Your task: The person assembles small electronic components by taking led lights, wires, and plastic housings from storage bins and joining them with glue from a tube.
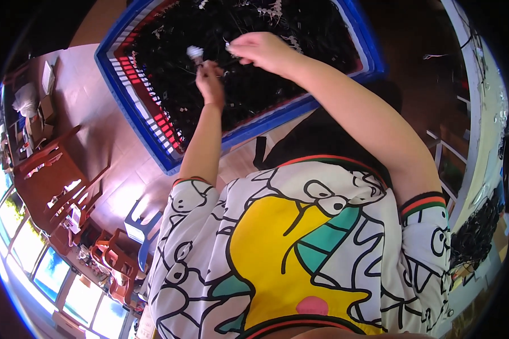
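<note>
A large blue-rimmed crate (130,116) lies before me, heaped with tangled black wire-like pieces (169,73) that have small white bits among them. Over this heap my left hand (210,82) is closed around a small bundle with white ends (195,53), which is blurred. To its right, my right hand (260,50) pinches a small piece with a whitish tip (228,46); its exact kind is too small to make out. The two hands are apart, a short gap between their fingertips.
Red and white slats (147,96) line the crate's inner side. Brown wooden furniture (48,181) and a blue stool (141,231) stand on the tiled floor at the left. At the right are a pale table edge (481,113) and a pile of black strands (478,229).
</note>
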The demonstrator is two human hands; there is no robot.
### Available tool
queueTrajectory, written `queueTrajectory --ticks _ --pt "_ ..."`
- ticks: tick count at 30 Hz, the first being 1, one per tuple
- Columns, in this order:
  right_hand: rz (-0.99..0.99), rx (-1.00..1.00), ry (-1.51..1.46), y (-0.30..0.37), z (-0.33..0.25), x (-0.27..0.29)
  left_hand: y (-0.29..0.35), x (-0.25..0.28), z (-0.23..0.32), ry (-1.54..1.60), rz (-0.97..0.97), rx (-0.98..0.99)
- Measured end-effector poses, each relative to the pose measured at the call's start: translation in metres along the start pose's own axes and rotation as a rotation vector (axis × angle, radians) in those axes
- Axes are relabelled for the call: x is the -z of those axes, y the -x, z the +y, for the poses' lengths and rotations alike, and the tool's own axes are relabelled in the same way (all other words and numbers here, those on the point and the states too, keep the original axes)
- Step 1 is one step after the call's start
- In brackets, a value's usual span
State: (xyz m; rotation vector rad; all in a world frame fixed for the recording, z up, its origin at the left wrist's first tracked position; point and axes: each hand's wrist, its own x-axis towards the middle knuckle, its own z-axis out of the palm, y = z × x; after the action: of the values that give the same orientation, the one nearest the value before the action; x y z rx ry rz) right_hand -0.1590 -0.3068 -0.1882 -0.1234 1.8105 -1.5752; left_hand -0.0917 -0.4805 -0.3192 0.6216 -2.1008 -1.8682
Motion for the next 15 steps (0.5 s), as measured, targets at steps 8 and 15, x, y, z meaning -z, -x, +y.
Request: queueTrajectory --ticks 8,15 --pt "0.379 -0.305 -0.377 0.121 0.088 0.124 -0.065 0.083 0.128 0.033 0.279 -0.056" --pt "0.443 -0.105 -0.720 0.150 0.132 0.145 -0.087 0.170 0.276 0.295 0.094 -0.085"
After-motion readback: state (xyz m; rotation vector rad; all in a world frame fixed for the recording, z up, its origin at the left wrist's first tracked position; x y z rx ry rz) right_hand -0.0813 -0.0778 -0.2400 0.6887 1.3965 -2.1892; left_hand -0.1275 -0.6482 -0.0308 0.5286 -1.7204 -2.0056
